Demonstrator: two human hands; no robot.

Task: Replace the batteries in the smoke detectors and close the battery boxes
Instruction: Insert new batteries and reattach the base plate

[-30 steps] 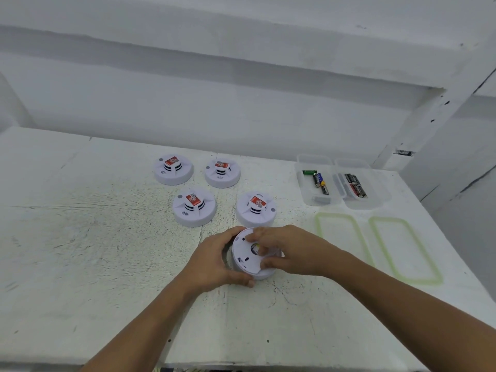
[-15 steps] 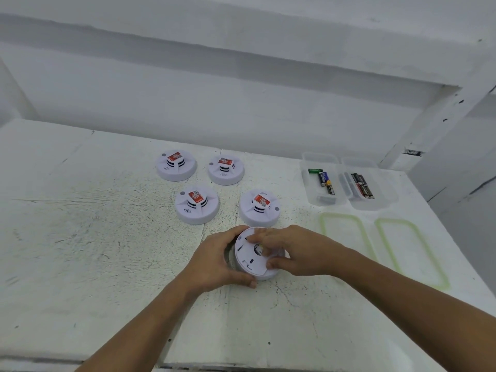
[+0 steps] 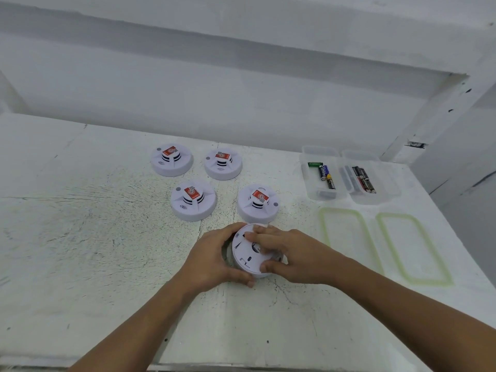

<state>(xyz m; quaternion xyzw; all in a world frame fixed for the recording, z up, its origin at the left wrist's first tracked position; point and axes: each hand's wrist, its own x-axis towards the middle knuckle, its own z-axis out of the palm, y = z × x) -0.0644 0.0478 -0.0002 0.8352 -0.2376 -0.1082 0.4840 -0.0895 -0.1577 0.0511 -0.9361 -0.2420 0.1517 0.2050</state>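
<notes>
Detector [image 3: 248, 260] was gripped at the near middle of the table [image 3: 80, 237], at 6 o'clock from the four other detectors [image 3: 193, 208], tilted so that its flat back faced the camera. The left hand [image 3: 212, 261] was curled round its 9 o'clock rim, with the thumb at the near edge. The right hand [image 3: 292, 256] was laid over the back, fingers spread across the plate and thumb pinched against the rim at 4 o'clock.

The step was judged to be the opening of the back plate. It would best be done with the body locked by the left hand while the plate is turned by the right. Pressure should be spread round the rim rather than levered at one point, since thin moulded tabs could be snapped.

Smooth white plastic, round and shallow, was seen on all five detectors; raised slotted centres with red labels were carried by the four. Cylindrical batteries [image 3: 326, 175] were held in two clear rectangular boxes [image 3: 304, 159] at 2 o'clock, with green-rimmed lids [image 3: 346, 237] at 3 o'clock. The painted table was scuffed and cracked.
</notes>
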